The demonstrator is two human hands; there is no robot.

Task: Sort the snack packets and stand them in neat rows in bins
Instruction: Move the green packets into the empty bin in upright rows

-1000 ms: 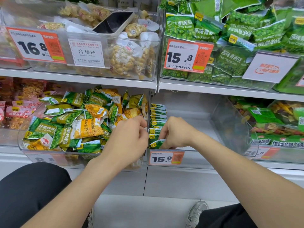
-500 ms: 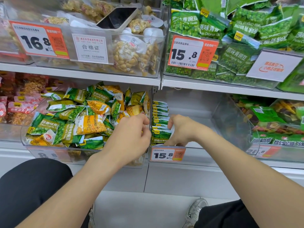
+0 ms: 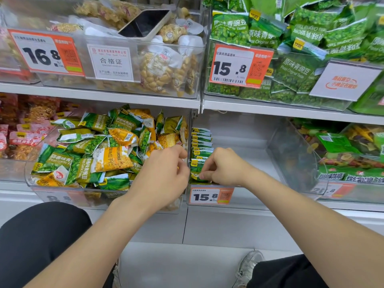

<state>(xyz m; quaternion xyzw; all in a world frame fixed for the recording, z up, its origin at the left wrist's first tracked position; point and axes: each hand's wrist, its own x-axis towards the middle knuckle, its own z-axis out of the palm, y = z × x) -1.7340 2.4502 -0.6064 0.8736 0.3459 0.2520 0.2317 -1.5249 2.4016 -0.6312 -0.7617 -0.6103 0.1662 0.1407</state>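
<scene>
Head | right hand (image 3: pixel 225 167) pinches front green packet (image 3: pixel 196 169) | left hand (image 3: pixel 164 175) curled, hold unclear | mixed-packet bin (image 3: pixel 62 195) left | price tag (image 3: pixel 209 196) below

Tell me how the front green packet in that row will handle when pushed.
The front green packet is probably light and floppy: thin creased wrapper. It likely tips easily, since it stands on edge against the row behind. The glossy skin may slip.

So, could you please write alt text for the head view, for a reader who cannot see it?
A person's right hand pinches the front green pea packet of a standing row in a clear bin; the left hand, fingers curled, is beside it at a bin of jumbled green and yellow snack packets.
</scene>
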